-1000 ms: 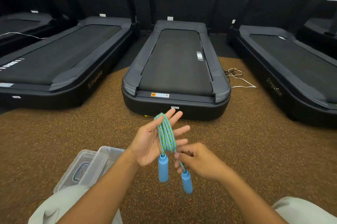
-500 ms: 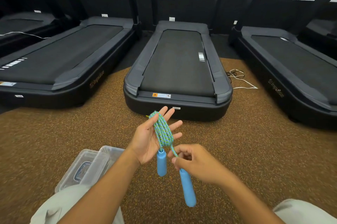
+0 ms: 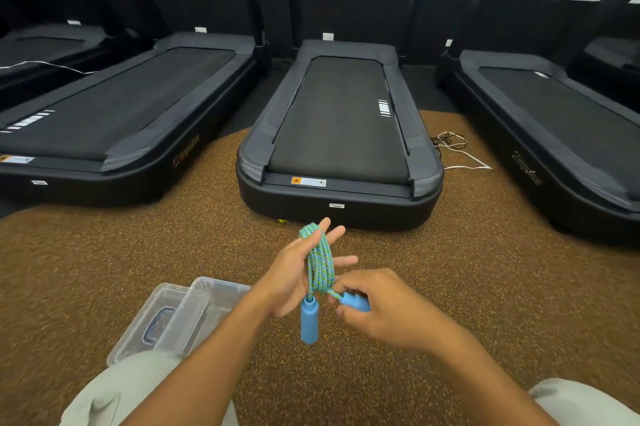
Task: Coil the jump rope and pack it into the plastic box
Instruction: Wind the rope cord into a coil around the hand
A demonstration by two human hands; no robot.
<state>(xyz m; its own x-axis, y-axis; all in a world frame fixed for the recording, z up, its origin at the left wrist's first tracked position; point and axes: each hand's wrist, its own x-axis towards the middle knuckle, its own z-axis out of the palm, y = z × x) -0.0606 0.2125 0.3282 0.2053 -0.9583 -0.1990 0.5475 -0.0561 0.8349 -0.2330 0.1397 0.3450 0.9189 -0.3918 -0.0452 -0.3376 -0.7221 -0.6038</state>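
Note:
The jump rope (image 3: 321, 261) is a green-and-blue braided cord wound in several loops lengthwise over my left hand (image 3: 289, 275), whose fingers are spread. One blue handle (image 3: 308, 319) hangs down below that palm. My right hand (image 3: 379, 306) grips the second blue handle (image 3: 355, 302) and holds it sideways, close against the bottom of the coil. The clear plastic box (image 3: 221, 290) sits on the floor at lower left, partly behind my left forearm, with its clear lid (image 3: 152, 320) leaning beside it.
Brown speckled rubber floor (image 3: 450, 287) lies all around. A black treadmill (image 3: 341, 134) stands straight ahead, with others at left (image 3: 104, 120) and right (image 3: 561, 134). Loose cables (image 3: 453, 148) lie between the middle and right treadmills. My knees show at the bottom.
My right hand lifted the hanging second handle and turned it sideways, drawing it up to the base of the coil. My left hand stayed in place with the loops.

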